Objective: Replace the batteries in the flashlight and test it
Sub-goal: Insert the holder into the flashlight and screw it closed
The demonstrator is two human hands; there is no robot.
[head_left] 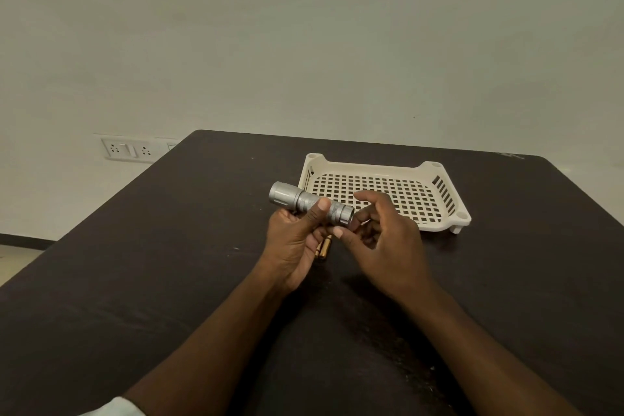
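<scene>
My left hand (297, 240) grips a silver metal flashlight (300, 200) around its knurled body, holding it above the dark table, head pointing left and tail end to the right. Just right of the tail end is my right hand (381, 233), its fingers loosely curled and its thumb and fingertips close to the tail. Whether something small sits between those fingers is hidden. Gold-coloured batteries (325, 248) lie on the table under my hands, partly covered by my left hand.
A cream plastic tray (449, 219) with a perforated floor stands on the table behind my right hand. The dark table (169, 263) ends at the far edge near the wall. A wall socket panel (130, 149) sits at the far left.
</scene>
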